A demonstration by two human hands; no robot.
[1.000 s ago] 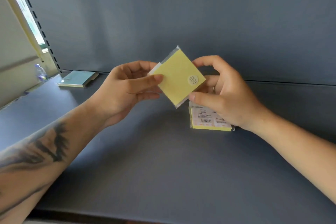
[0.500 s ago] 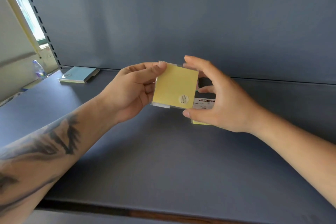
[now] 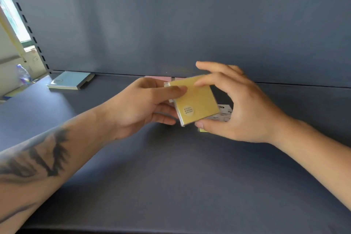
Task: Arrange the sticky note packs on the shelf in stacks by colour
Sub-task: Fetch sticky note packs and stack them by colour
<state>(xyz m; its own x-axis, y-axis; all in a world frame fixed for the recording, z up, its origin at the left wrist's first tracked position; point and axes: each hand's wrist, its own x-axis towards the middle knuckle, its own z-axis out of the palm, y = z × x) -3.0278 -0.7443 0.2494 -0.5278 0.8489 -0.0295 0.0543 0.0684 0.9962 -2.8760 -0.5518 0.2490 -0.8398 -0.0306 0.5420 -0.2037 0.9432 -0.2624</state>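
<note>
A yellow sticky note pack (image 3: 197,100) with a round white sticker is held above the grey shelf (image 3: 171,176), tilted. My left hand (image 3: 144,108) grips its left edge, thumb on top and fingers beneath. My right hand (image 3: 237,104) pinches its far and near corners between fingers and thumb. Behind my right hand another yellow pack (image 3: 225,113) lies on the shelf with its white label up, mostly hidden. A pale blue pack (image 3: 69,82) lies at the back left. A pink pack (image 3: 157,78) shows just behind my left hand at the back wall.
The shelf's grey back wall (image 3: 190,24) rises right behind the packs. A slotted upright (image 3: 24,19) stands at the left edge, with a window and a plastic bottle (image 3: 23,76) beyond it. The shelf's front edge runs along the bottom of the view.
The held yellow pack has turned flatter and moved slightly right and down. A pink pack at the back wall has come into sight as the view shifted.
</note>
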